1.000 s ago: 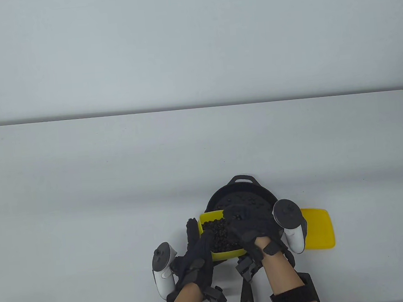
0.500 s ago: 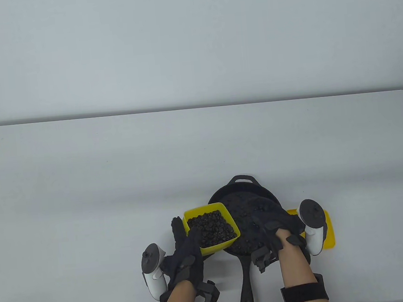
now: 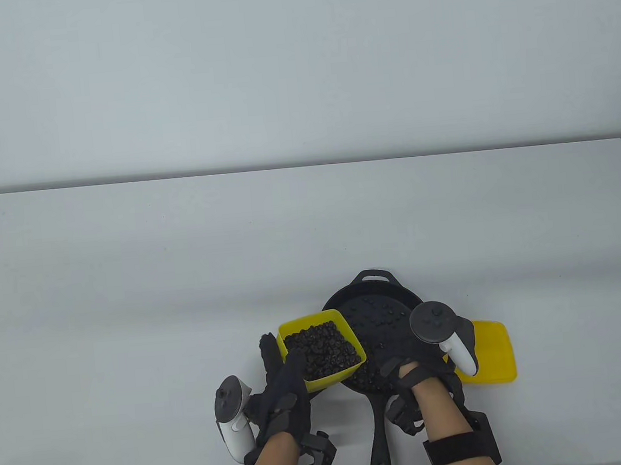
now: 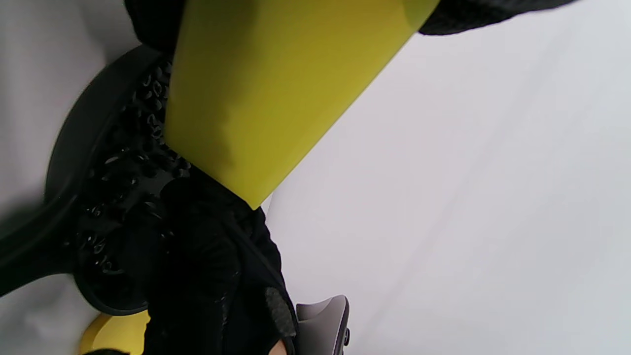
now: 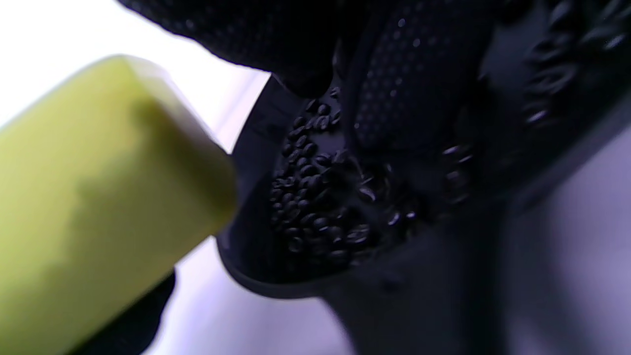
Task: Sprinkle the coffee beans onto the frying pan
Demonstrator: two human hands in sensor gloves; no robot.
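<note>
The left hand [image 3: 284, 397] grips the yellow tub [image 3: 321, 353] of beans [image 3: 323, 351] by its near-left wall, holding it up at the pan's [image 3: 374, 313] left rim. To its right, the right hand [image 3: 417, 369] hovers low over the pan's near half, fingers pointing down among beans already lying there; whether they pinch any, I cannot tell. So the tub lies just left of that hand, the nearer one for another pinch. The lid [image 3: 489, 352] lies furthest right.

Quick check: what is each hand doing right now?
Left hand: grips the yellow plastic container of coffee beans.
Right hand: over the black cast-iron frying pan; grip cannot be told.
</note>
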